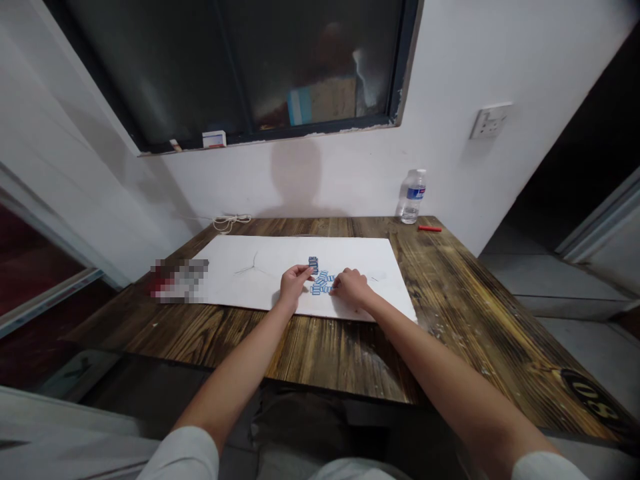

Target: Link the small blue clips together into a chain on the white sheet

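Small dark-blue rectangular pieces make a short upright stack [313,264] on a white board [280,250]. My left hand [295,283] has its thumb and fingers closed at the lower left side of this stack. Just in front lies a loose heap of small blue-and-white pieces [320,285], too small to name. My right hand [351,287] is at the right edge of the heap, fingers bent down and pinched together. Whatever its fingertips hold, if anything, is hidden.
The board lies on a dark wooden table [330,353]. A water bottle [413,199] and a red stick-like thing [429,229] are at the back right. A bundled white cable [231,221] lies at the back left. A small box [215,139] sits on the windowsill.
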